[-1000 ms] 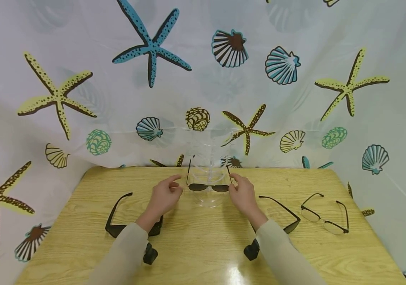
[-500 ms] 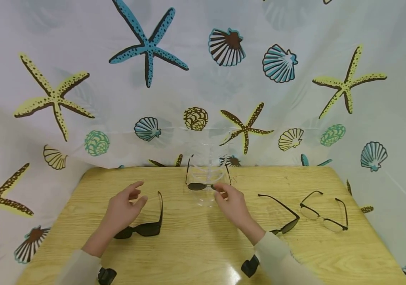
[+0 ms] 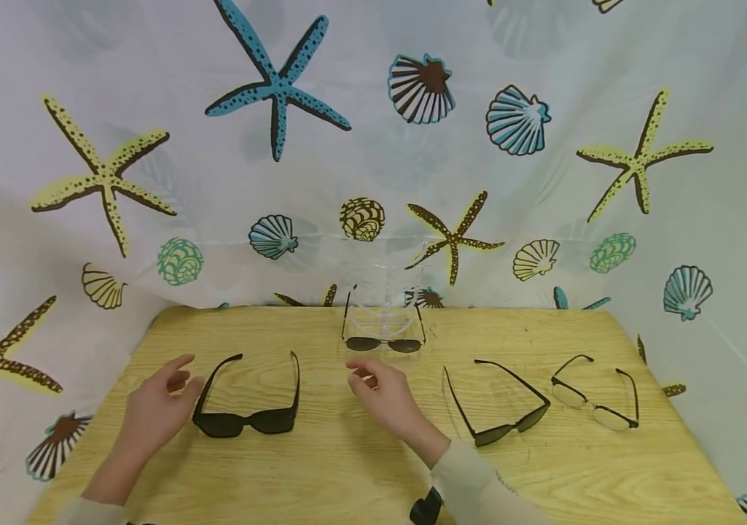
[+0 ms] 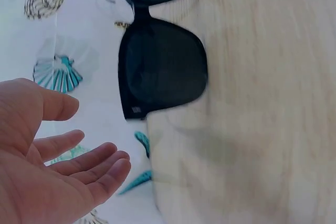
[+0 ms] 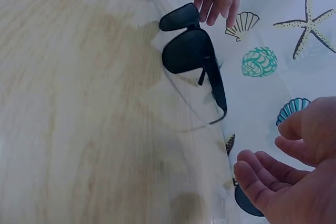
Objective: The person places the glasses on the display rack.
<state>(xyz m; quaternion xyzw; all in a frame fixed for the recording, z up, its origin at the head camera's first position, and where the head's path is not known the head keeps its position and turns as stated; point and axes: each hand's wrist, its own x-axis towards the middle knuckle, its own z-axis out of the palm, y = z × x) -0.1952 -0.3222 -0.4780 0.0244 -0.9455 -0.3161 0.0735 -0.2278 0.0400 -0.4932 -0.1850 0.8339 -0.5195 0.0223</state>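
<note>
Wire-framed sunglasses [image 3: 364, 343] on clear stand [image 3: 385, 321], left hand [image 3: 158, 408] beside black pair [image 3: 271, 421]

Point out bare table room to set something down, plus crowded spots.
Free: table front middle, between left sunglasses and right sleeve; back right, behind right sunglasses and clear glasses; front right, nearer than both. Crowded: between those two pairs; at the stand, bearing thin-framed sunglasses, with the right hand just in front.
</note>
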